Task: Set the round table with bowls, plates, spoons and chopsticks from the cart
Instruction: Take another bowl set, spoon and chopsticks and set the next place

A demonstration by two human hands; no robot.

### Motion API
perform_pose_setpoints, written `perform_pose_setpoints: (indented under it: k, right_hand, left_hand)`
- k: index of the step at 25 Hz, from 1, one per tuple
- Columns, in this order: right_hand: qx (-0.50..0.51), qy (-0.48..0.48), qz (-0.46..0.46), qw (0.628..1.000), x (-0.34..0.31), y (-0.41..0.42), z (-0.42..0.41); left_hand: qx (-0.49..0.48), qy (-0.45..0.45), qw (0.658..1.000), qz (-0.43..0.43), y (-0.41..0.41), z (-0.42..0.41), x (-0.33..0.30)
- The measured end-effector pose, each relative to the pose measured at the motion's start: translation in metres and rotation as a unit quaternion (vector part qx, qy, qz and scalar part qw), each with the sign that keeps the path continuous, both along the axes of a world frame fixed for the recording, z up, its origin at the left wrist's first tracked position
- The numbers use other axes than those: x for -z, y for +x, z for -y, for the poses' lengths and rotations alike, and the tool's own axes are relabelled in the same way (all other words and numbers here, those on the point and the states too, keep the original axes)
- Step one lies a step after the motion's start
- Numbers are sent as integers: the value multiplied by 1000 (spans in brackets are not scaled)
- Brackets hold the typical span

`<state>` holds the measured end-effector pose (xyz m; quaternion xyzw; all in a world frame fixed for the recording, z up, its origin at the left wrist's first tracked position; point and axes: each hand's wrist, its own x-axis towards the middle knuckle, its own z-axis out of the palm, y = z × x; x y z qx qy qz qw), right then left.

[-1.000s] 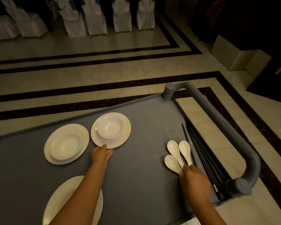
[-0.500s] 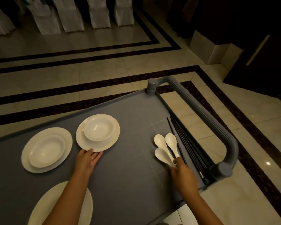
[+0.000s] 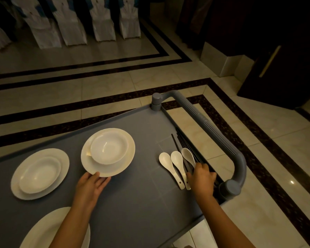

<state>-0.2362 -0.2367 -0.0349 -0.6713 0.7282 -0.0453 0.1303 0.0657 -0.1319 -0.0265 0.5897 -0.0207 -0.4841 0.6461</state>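
Writing shows nowhere; left hand (image 3: 92, 183) grips a round glossy white plate (image 3: 127, 158) bearing a bowl (image 3: 109, 148), right hand (image 3: 202, 178) pinches slim black chopsticks (image 3: 183, 146) beside smooth white spoons (image 3: 177, 162).

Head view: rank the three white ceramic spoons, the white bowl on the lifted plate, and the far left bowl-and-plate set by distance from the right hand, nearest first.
1. White ceramic spoons: right beside the right hand, near the cart's right edge.
2. White bowl on the lifted plate: middle of the cart.
3. Bowl-and-plate set: far left.
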Motion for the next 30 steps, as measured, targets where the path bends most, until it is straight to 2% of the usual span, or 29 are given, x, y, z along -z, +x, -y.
perform_pose_setpoints:
  k: [7,14,17,22,28,30]
  right_hand:
    - [15,-20,5,1000,5,1,-7]
    - [73,14,72,995,1,4,-4]
    - [58,26,65,996,-2,9,-5]
    - [60,67,123,988,-6,9,3]
    - [53,113,106,986,-13,5,18]
    - [24,98,65,993,-13,8,18]
  left_hand:
    - [29,-20,999,30,-14,7,-15]
    - [36,-22,998,36,-15,3,-20]
    - [32,-20,999,33,-13,-1,-21]
    - [20,-23,999,29,-7,-11,-25]
    - [-10,-37,999,25,4,-27,-34]
    - [-23,-47,998,29,8,-36,-39]
